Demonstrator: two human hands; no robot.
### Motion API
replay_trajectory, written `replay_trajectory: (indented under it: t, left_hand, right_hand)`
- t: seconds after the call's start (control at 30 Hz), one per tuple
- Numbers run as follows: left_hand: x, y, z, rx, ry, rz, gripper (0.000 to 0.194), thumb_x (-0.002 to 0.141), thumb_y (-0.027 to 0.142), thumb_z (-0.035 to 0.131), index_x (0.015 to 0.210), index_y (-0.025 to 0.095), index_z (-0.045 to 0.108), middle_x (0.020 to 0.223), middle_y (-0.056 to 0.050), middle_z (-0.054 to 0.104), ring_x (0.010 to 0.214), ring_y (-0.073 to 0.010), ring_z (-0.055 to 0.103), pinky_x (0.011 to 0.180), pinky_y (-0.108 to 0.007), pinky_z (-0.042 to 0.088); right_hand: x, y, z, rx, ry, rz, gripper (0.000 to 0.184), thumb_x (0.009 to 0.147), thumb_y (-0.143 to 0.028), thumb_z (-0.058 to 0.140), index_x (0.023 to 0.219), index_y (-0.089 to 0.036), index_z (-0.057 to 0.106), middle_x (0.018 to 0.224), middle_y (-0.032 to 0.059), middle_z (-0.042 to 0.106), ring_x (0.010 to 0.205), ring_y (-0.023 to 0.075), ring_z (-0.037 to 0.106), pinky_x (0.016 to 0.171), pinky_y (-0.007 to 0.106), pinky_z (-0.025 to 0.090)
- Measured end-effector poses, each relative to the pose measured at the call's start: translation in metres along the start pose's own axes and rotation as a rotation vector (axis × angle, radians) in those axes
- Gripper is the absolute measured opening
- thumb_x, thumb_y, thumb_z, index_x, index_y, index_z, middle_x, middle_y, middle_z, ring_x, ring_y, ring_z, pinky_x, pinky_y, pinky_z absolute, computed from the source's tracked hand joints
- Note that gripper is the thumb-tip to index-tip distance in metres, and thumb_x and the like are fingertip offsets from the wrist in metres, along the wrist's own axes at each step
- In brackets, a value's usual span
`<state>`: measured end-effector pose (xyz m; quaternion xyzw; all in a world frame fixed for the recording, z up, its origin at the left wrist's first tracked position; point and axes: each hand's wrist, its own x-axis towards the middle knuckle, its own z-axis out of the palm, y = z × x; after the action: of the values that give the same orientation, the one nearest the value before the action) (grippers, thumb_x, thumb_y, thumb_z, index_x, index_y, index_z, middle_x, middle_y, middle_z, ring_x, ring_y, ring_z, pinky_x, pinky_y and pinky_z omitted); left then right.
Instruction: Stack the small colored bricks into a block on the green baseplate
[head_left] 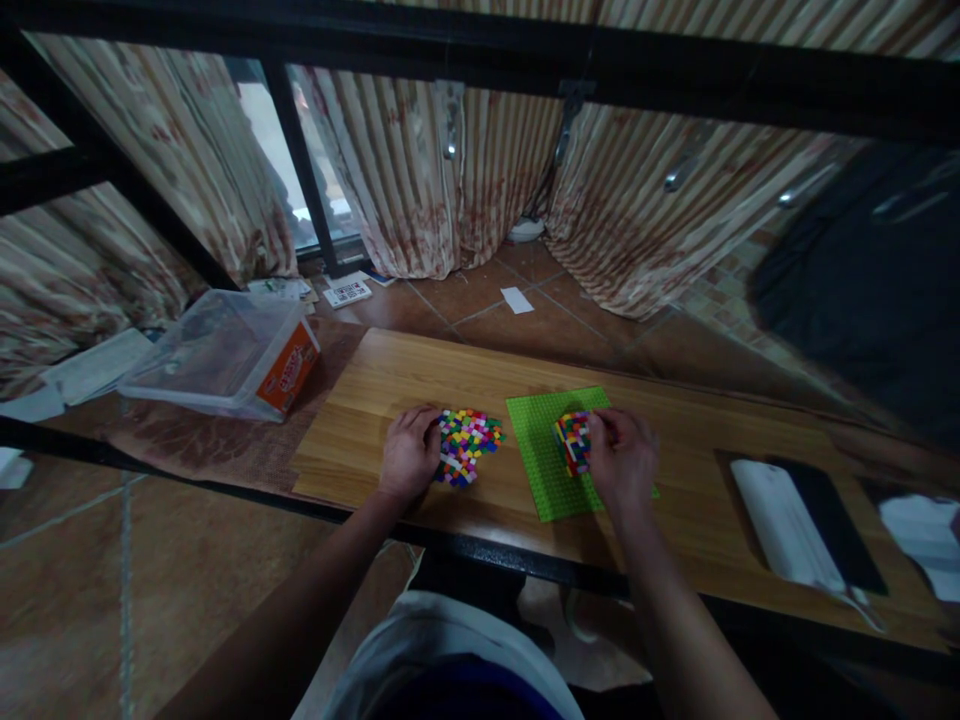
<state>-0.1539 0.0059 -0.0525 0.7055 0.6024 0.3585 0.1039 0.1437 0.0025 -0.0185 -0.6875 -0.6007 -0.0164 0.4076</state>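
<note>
A bright green, square studded plastic baseplate (541,468) lies on a long, wood-grained brown table (420,370), and on it stands a small block structure of multicoloured plastic bricks (574,440), partly covered by the right hand (624,455). That hand bends over the structure's right side, thumb and fingers curled close; whether they grip it or a loose brick cannot be told. Just left of the baseplate spreads a loose pile of small multicoloured plastic bricks (471,440). The left hand (410,450) rests at the pile's far side from the baseplate, fingers bent against its edge; I cannot tell if they pinch a brick. Well left of the baseplate sits a clear plastic tub with an orange label (217,350); well right lies a long white pouch (786,525).
</note>
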Motion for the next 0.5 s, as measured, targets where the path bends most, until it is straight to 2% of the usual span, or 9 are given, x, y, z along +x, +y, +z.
replay_trajectory:
  t: [0.2, 0.5]
  left_hand:
    - [0.000, 0.000, 0.000, 0.000, 0.001, 0.001, 0.024, 0.090, 0.020, 0.050, 0.108, 0.020, 0.066, 0.112, -0.008, 0.070, 0.108, -0.0240, 0.063, 0.100, -0.042, 0.049]
    - [0.000, 0.001, 0.000, 0.013, -0.002, -0.002, 0.024, 0.091, 0.020, 0.050, 0.108, 0.021, 0.066, 0.111, -0.007, 0.070, 0.107, -0.0238, 0.064, 0.100, -0.042, 0.050]
  right_hand:
    - [0.002, 0.001, 0.010, -0.046, -0.026, -0.037, 0.034, 0.092, -0.044, 0.051, 0.098, -0.016, 0.070, 0.101, 0.0143, 0.069, 0.101, 0.0277, 0.058, 0.094, 0.047, 0.041]
    - [-0.003, 0.001, 0.013, -0.078, -0.022, -0.061, 0.034, 0.093, -0.044, 0.049, 0.101, -0.018, 0.068, 0.104, 0.0135, 0.069, 0.101, 0.0273, 0.057, 0.092, 0.046, 0.039]
